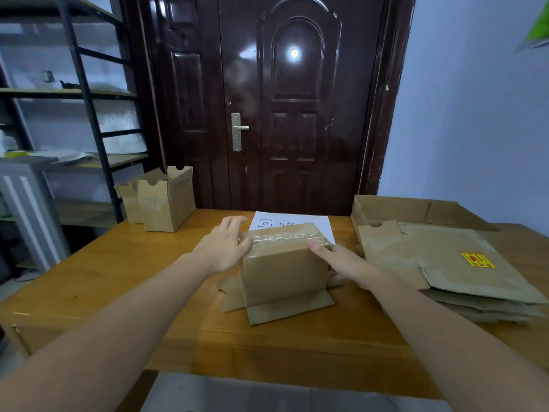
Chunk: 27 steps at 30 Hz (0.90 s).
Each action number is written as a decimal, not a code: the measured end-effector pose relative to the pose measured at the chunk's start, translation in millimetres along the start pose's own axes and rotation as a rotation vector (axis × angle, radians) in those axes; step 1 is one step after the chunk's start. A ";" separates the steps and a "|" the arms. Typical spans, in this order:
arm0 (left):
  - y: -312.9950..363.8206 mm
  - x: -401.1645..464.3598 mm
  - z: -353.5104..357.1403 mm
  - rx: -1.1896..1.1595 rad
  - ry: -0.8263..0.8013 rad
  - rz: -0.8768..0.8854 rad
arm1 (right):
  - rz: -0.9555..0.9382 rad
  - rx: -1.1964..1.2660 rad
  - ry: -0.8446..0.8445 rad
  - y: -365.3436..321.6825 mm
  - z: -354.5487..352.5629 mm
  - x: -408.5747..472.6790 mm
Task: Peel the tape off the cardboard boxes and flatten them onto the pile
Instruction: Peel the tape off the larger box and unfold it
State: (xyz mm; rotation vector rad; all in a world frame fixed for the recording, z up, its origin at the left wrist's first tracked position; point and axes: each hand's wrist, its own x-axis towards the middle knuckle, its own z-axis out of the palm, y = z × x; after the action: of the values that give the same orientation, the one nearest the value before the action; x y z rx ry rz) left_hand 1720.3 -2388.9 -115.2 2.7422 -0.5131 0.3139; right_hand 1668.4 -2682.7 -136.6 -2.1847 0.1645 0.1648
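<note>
A brown cardboard box stands upside down in the middle of the wooden table, its lower flaps splayed out flat. Clear shiny tape covers its top face. My left hand presses against the box's upper left edge with straight fingers. My right hand rests against the box's right side, its index finger pointing at the top right corner near the tape. A pile of flattened cardboard with a yellow and red sticker lies at the right.
Two open boxes stand at the table's back left. A white sheet with writing lies behind the taped box. A shallow cardboard tray sits at the back right. A dark door and a metal shelf rack stand beyond.
</note>
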 end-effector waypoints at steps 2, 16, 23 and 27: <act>2.1 -4.1 -5.2 0.031 -0.004 0.232 | -0.076 -0.070 0.060 -5.8 0.8 -0.2; 30.6 -56.9 -13.9 0.190 -0.028 0.501 | -0.584 -0.247 0.302 -22.4 2.8 -34.7; 76.0 -60.2 27.9 0.154 0.236 0.405 | -0.655 -0.417 0.068 -15.3 11.0 -86.2; 88.3 -60.2 27.4 0.036 0.203 0.425 | -0.574 -0.433 0.056 -5.8 -4.2 -89.9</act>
State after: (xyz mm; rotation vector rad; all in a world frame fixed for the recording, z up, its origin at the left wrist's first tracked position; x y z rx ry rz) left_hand 1635.8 -2457.8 -132.0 2.5736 -1.0385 0.7005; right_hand 1581.4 -2677.6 -113.5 -2.5681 -0.5104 -0.2048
